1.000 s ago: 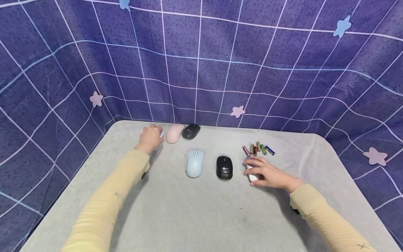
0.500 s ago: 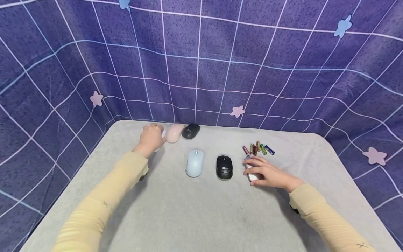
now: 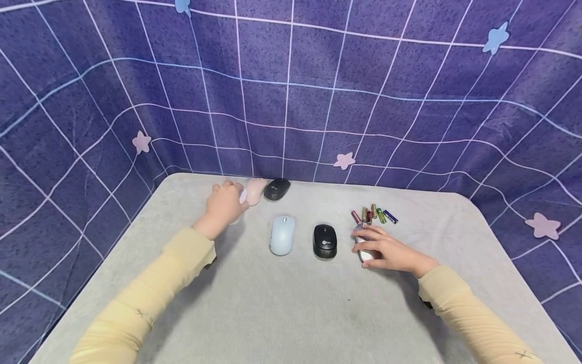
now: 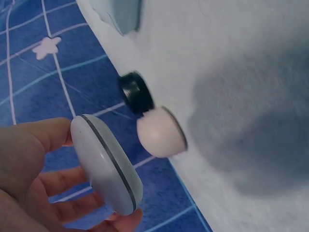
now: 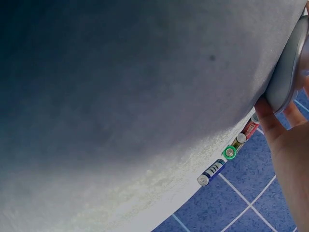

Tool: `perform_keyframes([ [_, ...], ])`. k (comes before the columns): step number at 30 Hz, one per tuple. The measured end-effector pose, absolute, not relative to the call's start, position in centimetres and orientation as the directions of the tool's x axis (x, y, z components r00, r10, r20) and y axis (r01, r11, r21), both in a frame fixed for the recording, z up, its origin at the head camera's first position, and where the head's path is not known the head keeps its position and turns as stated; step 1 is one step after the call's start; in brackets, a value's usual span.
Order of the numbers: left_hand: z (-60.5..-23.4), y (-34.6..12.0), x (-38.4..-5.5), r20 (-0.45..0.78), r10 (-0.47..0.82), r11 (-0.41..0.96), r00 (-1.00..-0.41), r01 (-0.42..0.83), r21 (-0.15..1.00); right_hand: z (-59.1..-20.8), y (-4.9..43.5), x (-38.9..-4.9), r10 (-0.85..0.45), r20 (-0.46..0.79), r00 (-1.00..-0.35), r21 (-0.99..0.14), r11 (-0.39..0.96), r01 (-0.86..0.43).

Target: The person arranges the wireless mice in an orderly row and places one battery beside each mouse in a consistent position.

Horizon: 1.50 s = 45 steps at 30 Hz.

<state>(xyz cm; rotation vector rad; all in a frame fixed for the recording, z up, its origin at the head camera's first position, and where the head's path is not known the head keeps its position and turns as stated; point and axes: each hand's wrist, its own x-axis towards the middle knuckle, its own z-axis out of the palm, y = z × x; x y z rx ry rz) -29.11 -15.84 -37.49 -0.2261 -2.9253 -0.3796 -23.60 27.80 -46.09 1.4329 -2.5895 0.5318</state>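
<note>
At the table's back left, my left hand point(image 3: 224, 205) grips a pale lavender-white computer mouse point(image 4: 104, 164) with a grey stripe along its side. Thumb and fingers hold it by its edges, apart from the table in the left wrist view. Just right of that hand lie a pink mouse point(image 3: 256, 192) and a black mouse point(image 3: 277, 189), side by side. My right hand point(image 3: 391, 252) holds a white and grey mouse point(image 3: 366, 255) on the table, fingers on one side and thumb on the other. Its top is partly hidden under the fingers.
A light blue mouse point(image 3: 282, 235) and a second black mouse point(image 3: 325, 241) lie mid-table. Several batteries, among them a green battery point(image 3: 381, 216) and a blue battery point(image 3: 390, 217), lie beyond my right hand. A purple grid-patterned curtain point(image 3: 309, 101) hangs behind the table point(image 3: 291, 308).
My left hand has moved a little to the right with its mouse, closer to the pink mouse. The right hand has stayed where it was on its mouse.
</note>
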Motion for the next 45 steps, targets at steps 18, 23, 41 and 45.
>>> perform_keyframes([
  [18,-36.7,-13.2,-25.3,0.253,0.130,0.935,-0.959,0.203,0.290,-46.1,27.8,-23.5,-0.795,0.293,-0.531,-0.240,0.477,-0.846],
  [23,-36.6,-12.4,-24.0,0.266,0.137,0.929,-0.954,0.217,0.300,-46.1,27.7,-23.4,-0.792,0.287,-0.539,-0.244,0.483,-0.841],
  [41,-38.0,-10.0,-20.2,0.271,0.153,0.918,-0.950,0.238,0.317,-46.2,27.8,-23.6,-0.794,0.304,-0.527,-0.235,0.473,-0.849],
  [45,-38.6,-9.6,-19.5,0.271,0.161,0.921,-0.949,0.243,0.303,-46.2,27.8,-23.6,-0.795,0.305,-0.525,-0.231,0.473,-0.850],
])
